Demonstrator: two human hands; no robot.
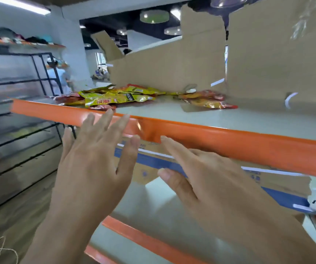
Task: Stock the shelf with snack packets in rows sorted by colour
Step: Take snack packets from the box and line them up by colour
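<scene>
A loose heap of yellow snack packets lies on the grey shelf board with its orange front lip. Red packets lie at the heap's left, and more red and yellow ones lie to its right. My left hand is raised in front of the orange lip, fingers straight and spread, holding nothing. My right hand reaches up below the lip with its fingers straight, also holding nothing. Neither hand touches a packet.
Opened cardboard boxes stand at the back of the shelf board. A flattened blue and brown carton lies on the shelf below. A black wire rack stands at the left, a person beyond it. String lies on the floor.
</scene>
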